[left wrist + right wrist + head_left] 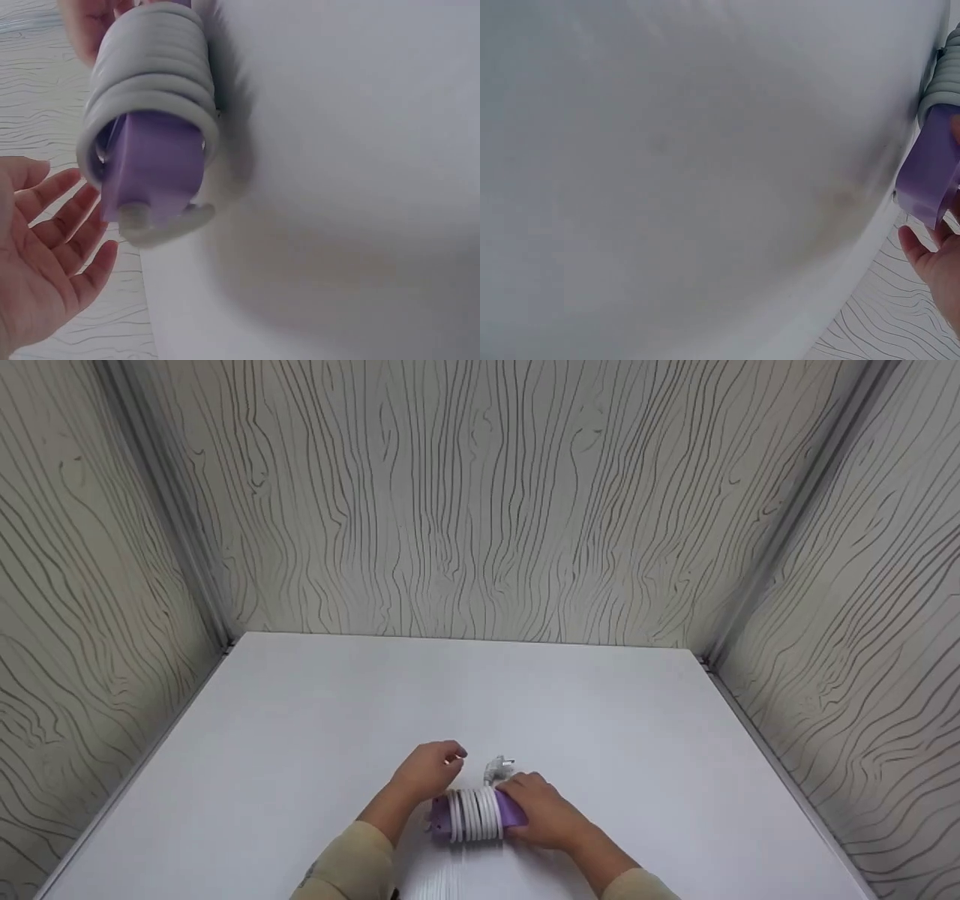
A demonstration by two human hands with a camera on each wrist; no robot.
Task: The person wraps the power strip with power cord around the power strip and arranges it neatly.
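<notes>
A purple power strip [440, 819] lies sideways low in the middle of the head view, its white cord [475, 814] wound round it in several turns. The plug [498, 769] sticks out on the far side, its prongs pointing right. My right hand [546, 814] grips the strip's right end, thumb on the near side and fingers on the far side. Beside the left end, my left hand [430, 769] has its fingers loosely bent and holds nothing. In the left wrist view that palm [37, 262] faces the strip, and the cord [150, 60] leaves the purple end [157, 161] uncovered.
Under the hands is a white table [315, 720]. Wood-grain patterned panels stand at the back [472, 495], left [67, 585] and right [877, 607], with grey metal posts [161, 487] at the corners.
</notes>
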